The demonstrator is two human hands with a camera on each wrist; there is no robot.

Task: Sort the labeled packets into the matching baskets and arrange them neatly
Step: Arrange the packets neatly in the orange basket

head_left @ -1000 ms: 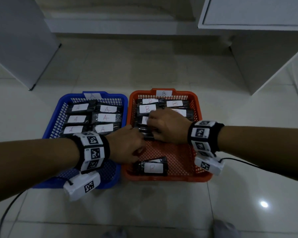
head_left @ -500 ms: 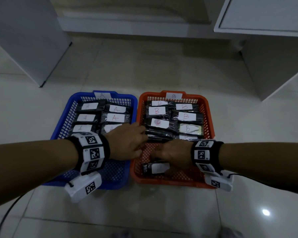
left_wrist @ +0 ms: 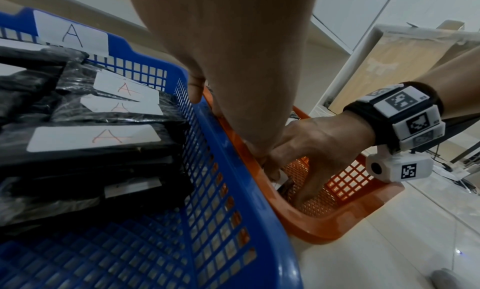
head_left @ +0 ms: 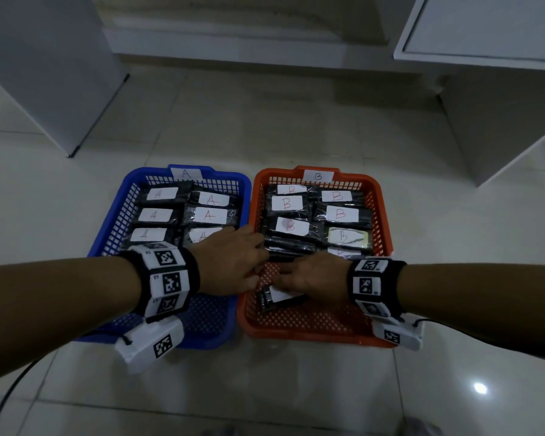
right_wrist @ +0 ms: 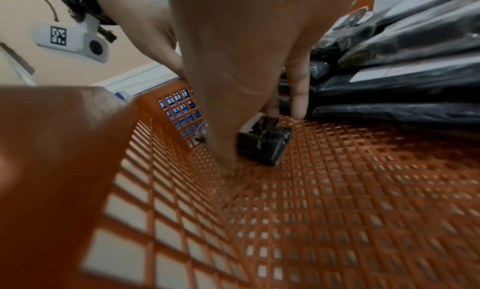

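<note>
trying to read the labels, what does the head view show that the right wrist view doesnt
Only the head view shows the blue basket tagged A, the orange basket's B tag, and the lettered packets in rows. Only the right wrist view shows the right hand's fingers gripping the loose packet by its end, thumb against its near side. Both show the orange basket and the right hand on that packet.

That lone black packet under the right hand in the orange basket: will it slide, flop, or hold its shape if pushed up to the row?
The lone packet looks boxy with squared corners, so it probably holds its shape. Its glossy film wrap may feel slick under the right hand, yet could catch on the orange basket mesh floor. It lies flat, so tipping seems unlikely.
</note>
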